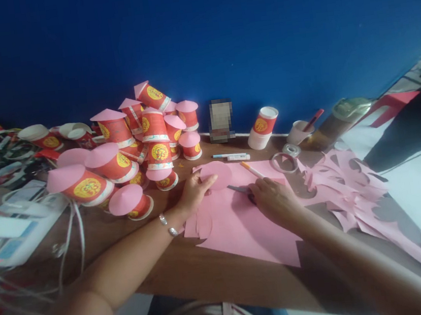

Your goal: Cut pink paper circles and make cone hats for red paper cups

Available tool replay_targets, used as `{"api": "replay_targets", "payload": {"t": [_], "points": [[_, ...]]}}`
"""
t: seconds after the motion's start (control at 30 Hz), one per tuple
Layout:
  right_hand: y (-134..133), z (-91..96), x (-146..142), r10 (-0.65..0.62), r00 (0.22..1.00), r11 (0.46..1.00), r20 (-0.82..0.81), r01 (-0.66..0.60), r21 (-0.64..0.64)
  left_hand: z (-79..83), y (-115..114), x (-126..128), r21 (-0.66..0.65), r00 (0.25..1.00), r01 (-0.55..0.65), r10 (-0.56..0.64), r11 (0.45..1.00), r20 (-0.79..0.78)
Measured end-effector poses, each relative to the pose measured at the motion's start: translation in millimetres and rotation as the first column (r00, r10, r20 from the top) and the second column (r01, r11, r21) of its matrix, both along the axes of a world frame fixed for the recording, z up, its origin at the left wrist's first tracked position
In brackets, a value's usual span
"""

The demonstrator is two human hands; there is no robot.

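My left hand (195, 190) pinches a round pink paper disc (218, 173) at its left edge, just above a large pink paper sheet (242, 225) lying on the brown table (194, 272). My right hand (273, 198) is closed around scissors (239, 189), whose grey blades point left toward the disc. A pencil (252, 170) lies on the sheet just beyond my right hand.
A heap of red paper cups with pink cone lids (132, 141) fills the table's left. Pink paper offcuts (353, 191) spread to the right. A tape roll (285, 162), marker (229, 155), upside-down cup stack (263, 128) and blue wall (195, 36) lie behind. White cables (23, 226) sit far left.
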State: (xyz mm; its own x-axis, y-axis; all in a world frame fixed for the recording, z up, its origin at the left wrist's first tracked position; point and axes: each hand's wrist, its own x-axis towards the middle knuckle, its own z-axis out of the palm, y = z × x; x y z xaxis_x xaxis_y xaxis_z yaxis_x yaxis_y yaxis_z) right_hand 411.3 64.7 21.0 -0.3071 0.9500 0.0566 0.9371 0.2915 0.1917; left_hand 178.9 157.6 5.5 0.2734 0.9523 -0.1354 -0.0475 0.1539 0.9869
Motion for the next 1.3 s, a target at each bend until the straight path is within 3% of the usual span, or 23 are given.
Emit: {"api": "replay_targets", "payload": {"t": [0.13, 0.2, 0.23, 0.3, 0.4, 0.47, 0.73, 0.93, 1.2, 1.3], "points": [[6.7, 6.1, 2.3, -0.169, 0.963, 0.985, -0.208, 0.161, -0.054, 5.5, -1.5, -0.3, 0.030, 0.999, -0.033, 0.033, 0.999, 0.003], [12.2, 5.2, 6.8, -0.225, 0.874, 0.974, -0.430, 0.193, -0.117, 6.8, -1.6, -0.4, 0.039, 1.000, -0.029, 0.029, 0.999, 0.011], [15.3, 3.3, 9.4, -0.243, 0.793, 0.970, -0.558, 0.188, -0.156, 7.0, -1.4, -0.5, 0.041, 1.000, -0.026, 0.025, 0.999, 0.011], [20.8, -2.4, 13.8, -0.297, 0.546, 0.954, -0.783, 0.146, -0.261, 6.4, -0.2, -1.0, 0.037, 1.000, -0.012, 0.012, 0.999, 0.003], [23.7, -9.6, 15.2, -0.353, 0.153, 0.933, -0.923, -0.011, -0.359, 3.3, 2.7, -2.2, 0.034, 1.000, 0.003, -0.003, 0.999, 0.005], [21.1, -10.1, 13.1, -0.343, 0.062, 0.935, -0.937, -0.075, -0.347, 0.5, 4.7, -3.0, 0.037, 1.000, 0.011, -0.012, 0.999, 0.018], [7.4, -3.3, 6.0, -0.358, 0.183, 0.918, -0.916, -0.110, -0.381, -2.0, 6.6, -4.2, 0.045, 0.997, 0.024, -0.028, 0.999, 0.075], [4.2, -2.5, -0.3, -0.260, 0.319, 0.946, -0.912, -0.103, -0.306, -3.4, 8.2, -4.5, 0.106, 0.993, 0.071, -0.081, 0.992, 0.089], [3.6, -2.3, -1.5, -0.235, 0.341, 0.953, -0.910, -0.101, -0.284, 2.4, 2.8, -1.9, 0.096, 0.993, 0.062, -0.071, 0.993, 0.089], [3.2, -5.0, 0.6, -0.208, 0.411, 0.965, -0.887, -0.062, -0.255, 1.2, 3.9, -2.6, 0.115, 0.998, 0.027, -0.034, 0.993, 0.058]]}}
